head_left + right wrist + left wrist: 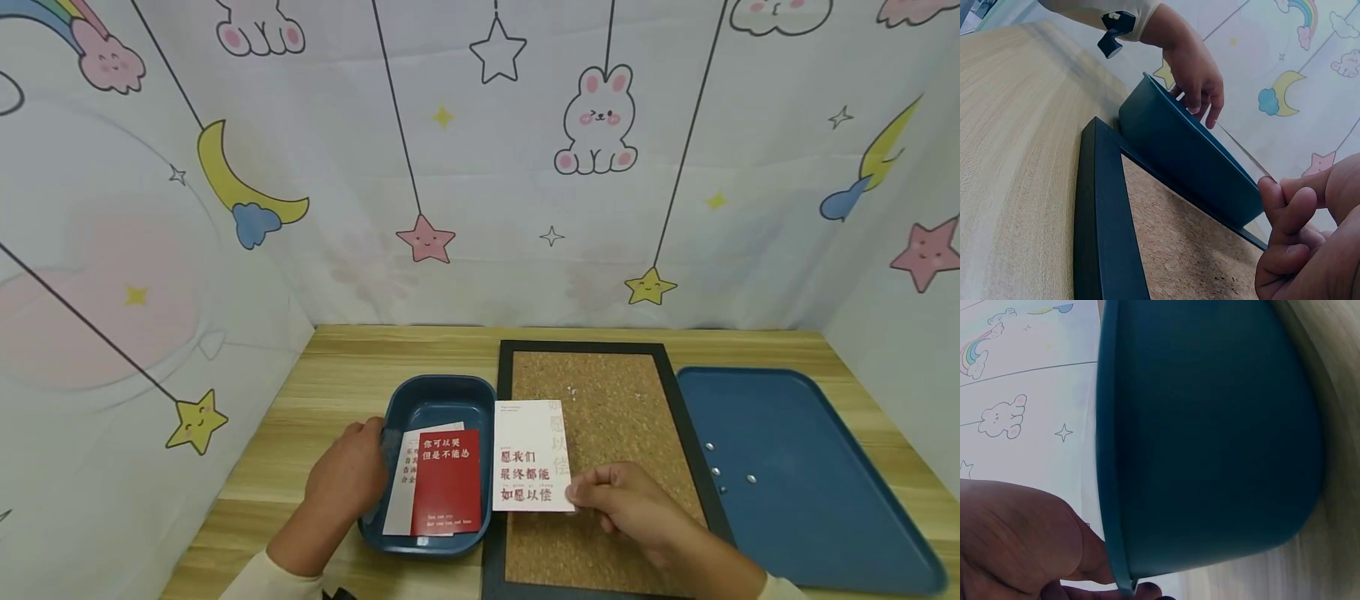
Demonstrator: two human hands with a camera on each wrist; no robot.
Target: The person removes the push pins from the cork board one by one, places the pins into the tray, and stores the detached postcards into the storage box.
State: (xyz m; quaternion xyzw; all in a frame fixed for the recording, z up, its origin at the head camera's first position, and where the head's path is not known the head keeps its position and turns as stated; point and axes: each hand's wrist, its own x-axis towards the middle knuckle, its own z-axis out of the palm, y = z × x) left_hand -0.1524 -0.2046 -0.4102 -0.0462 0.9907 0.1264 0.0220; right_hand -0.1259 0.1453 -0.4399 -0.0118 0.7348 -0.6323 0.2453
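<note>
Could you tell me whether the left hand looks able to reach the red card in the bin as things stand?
Probably yes. The left hand rests on the bin's left rim, and the red card lies face up just beside it on top of the other cards, with nothing covering it.

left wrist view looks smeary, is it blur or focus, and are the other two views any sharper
Left wrist view: the blue tray fills the frame, soft, with the wood to its right streaked. Head view: sharp, evenly lit, print on the white card readable, backdrop bowed at the edges. Right wrist view: the cork board is crisp, the right hand slightly soft.
</note>
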